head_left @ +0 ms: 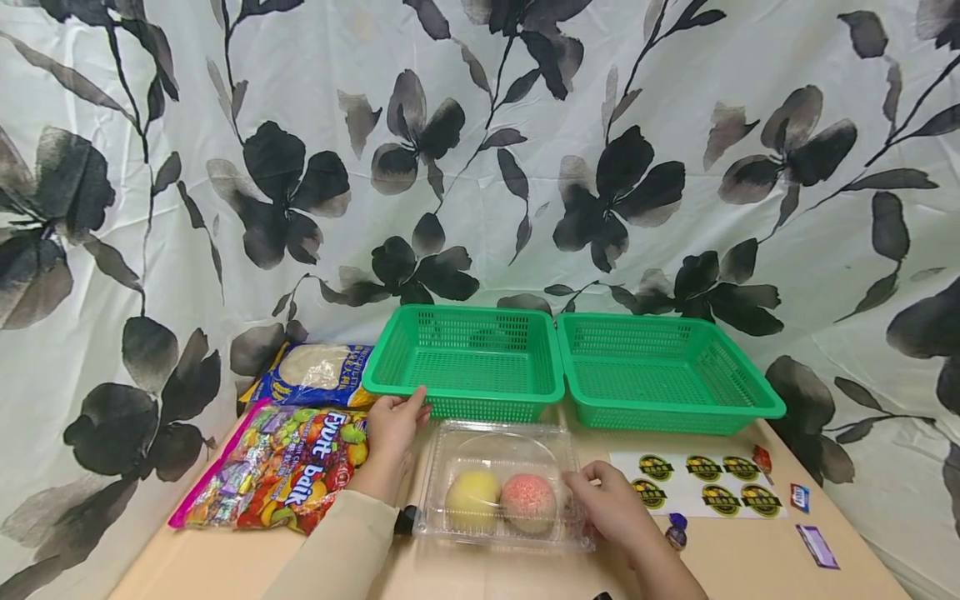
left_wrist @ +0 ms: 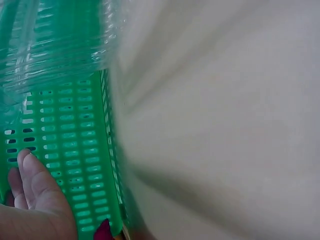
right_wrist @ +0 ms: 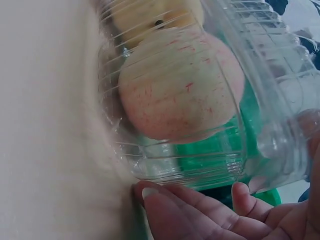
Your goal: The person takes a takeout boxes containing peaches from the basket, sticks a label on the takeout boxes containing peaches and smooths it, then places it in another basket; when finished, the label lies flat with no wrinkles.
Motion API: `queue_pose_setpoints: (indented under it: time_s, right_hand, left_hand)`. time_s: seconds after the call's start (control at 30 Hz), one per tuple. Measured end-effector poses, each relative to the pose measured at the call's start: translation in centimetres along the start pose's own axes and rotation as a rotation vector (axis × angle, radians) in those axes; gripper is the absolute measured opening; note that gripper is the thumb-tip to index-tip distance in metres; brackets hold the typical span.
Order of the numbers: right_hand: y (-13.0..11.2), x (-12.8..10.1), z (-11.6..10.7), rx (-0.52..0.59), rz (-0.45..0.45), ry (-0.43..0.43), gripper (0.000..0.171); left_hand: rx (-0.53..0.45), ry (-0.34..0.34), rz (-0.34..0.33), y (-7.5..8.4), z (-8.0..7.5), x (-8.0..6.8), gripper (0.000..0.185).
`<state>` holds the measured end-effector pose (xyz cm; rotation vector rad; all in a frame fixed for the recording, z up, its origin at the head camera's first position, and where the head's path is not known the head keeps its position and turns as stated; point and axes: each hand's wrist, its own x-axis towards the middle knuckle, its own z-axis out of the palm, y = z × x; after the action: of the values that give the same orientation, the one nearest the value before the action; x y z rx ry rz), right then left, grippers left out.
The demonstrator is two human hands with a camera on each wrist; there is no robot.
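Note:
A clear plastic clamshell container [head_left: 498,442] lies on the table with two round, fruit-like pieces inside. One is yellow [head_left: 473,500], the other pale with pink-red streaks [head_left: 528,502]. My right hand [head_left: 611,504] holds the container's right side, thumb and fingertips at its edge, as the right wrist view shows up close. To the container's left, my left hand [head_left: 393,429] is at the front wall of the left green basket [head_left: 468,403], fingers loosely extended and nothing held. In the left wrist view this hand [left_wrist: 37,200] overlaps the slotted green plastic.
A second green basket [head_left: 667,417] stands at right. A colourful candy bag [head_left: 281,467] and a blue bag [head_left: 318,375] lie left. Toward the right are a sheet of round black-and-yellow stickers [head_left: 697,507], a purple-wrapped candy [head_left: 677,531] and several small packets. A floral curtain [head_left: 480,167] hangs behind.

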<state>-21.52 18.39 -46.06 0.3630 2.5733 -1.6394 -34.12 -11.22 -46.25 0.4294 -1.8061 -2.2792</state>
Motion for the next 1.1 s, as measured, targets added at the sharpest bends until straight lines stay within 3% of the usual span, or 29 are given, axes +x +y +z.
queue_pose_setpoints:
  time_s: [0.17, 0.33, 0.43, 0.53, 0.6, 0.7, 0.77, 0.87, 1.1]
  right_hand:
    - [0.1, 0.1, -0.1, -0.007, -0.004, -0.007, 0.039]
    - [0.1, 0.1, -0.8, -0.022, -0.018, -0.016, 0.047]
    - [0.1, 0.2, -1.6, -0.004, -0.026, -0.033, 0.052]
    - [0.1, 0.5, -2.8, -0.002, -0.038, -0.043, 0.047]
    - [0.2, 0.9, -3.9, -0.062, -0.063, -0.033, 0.04]
    - [0.7, 1.7, -6.0, -0.215, -0.105, -0.021, 0.036]
    - [1.1, 2.3, -7.5, -0.306, -0.133, -0.017, 0.037]
    - [2.0, 3.3, -9.9, -0.359, -0.153, -0.022, 0.033]
    - [4.6, 5.6, -13.7, -0.403, -0.172, 0.001, 0.027]
  left_hand:
    - [0.031, -0.023, -0.008, -0.1, -0.2, 0.0, 0.037]
    - [0.115, -0.099, -0.003, -0.3, -0.9, -0.7, 0.032]
    - [0.293, -0.157, 0.076, -0.1, -1.4, -1.8, 0.028]
    - [0.508, -0.211, 0.205, 0.1, -2.0, -3.2, 0.029]
    - [0.619, -0.242, 0.274, 0.2, -2.4, -4.0, 0.031]
    - [0.711, -0.287, 0.32, 0.3, -2.9, -4.8, 0.033]
    - [0.749, -0.308, 0.321, 0.6, -3.3, -5.4, 0.036]
    - [0.79, -0.339, 0.291, 1.3, -3.8, -6.3, 0.042]
    - [0.806, -0.475, 0.135, 2.5, -5.1, -8.0, 0.062]
